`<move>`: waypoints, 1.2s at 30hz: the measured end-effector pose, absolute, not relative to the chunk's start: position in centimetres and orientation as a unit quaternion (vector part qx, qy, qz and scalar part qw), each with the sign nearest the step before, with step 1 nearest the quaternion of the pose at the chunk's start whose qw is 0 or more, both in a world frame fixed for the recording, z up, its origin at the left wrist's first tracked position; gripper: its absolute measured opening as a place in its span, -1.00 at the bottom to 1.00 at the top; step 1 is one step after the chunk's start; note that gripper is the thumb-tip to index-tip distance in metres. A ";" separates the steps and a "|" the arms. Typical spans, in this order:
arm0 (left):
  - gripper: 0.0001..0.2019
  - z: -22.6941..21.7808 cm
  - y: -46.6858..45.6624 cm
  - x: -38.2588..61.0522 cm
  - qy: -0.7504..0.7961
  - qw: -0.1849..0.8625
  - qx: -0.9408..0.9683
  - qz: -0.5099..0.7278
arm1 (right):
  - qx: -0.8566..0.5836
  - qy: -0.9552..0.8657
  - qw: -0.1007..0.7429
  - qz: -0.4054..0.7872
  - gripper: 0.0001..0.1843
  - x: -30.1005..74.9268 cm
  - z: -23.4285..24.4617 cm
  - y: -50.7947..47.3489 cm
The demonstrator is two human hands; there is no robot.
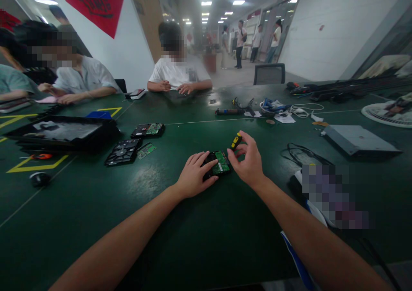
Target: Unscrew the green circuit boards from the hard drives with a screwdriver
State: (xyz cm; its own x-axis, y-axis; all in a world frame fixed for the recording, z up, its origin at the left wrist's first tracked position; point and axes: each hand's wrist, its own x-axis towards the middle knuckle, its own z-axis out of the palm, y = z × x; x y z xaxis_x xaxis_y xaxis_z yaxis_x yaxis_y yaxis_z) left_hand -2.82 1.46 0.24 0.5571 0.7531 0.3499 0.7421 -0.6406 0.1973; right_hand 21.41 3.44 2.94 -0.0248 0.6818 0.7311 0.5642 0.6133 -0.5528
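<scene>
A hard drive [222, 163] lies on the green table with its green circuit board facing up. My left hand [194, 176] grips its left side, index finger across the board and thumb along the near edge. Just above the drive's right end, my right hand [247, 160] pinches a short yellow-and-black screwdriver [236, 140]; its tip is too small to make out. Left of the hands are another hard drive [148, 130], a black drive [122, 152] and a loose green circuit board [147, 150].
At left stand a black tray [64, 130] and a mouse [40, 179]. Cables [277, 106] and an electric screwdriver-like tool [230, 111] lie beyond my hands. On the right are a grey metal box [360, 140] and a blurred-out item [331, 196]. People sit across the table.
</scene>
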 end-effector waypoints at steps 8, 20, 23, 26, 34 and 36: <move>-0.40 0.2 1.5 -2.8 0.424 0.010 0.883 0.201 | -0.392 -0.732 0.551 0.083 -0.28 21.4 3.1 3.5; -0.38 0.1 1.6 -2.9 0.424 0.011 0.883 0.202 | -0.452 -0.709 0.541 0.023 -0.32 21.5 3.2 3.1; -0.38 0.0 1.6 -2.9 0.425 0.013 0.883 0.198 | -0.450 -0.682 0.576 0.004 -0.33 21.5 3.6 2.9; -0.38 0.2 1.6 -3.0 0.426 0.019 0.883 0.197 | -0.454 -0.656 0.603 -0.032 -0.35 22.2 4.2 3.2; -0.40 0.7 1.5 -2.9 0.424 0.016 0.886 0.187 | -0.598 -0.726 0.338 -0.033 -0.77 25.1 3.1 5.9; -0.34 0.8 1.6 -3.0 0.430 0.022 0.884 0.183 | -0.631 -0.737 0.242 -0.009 -0.79 25.1 2.4 6.3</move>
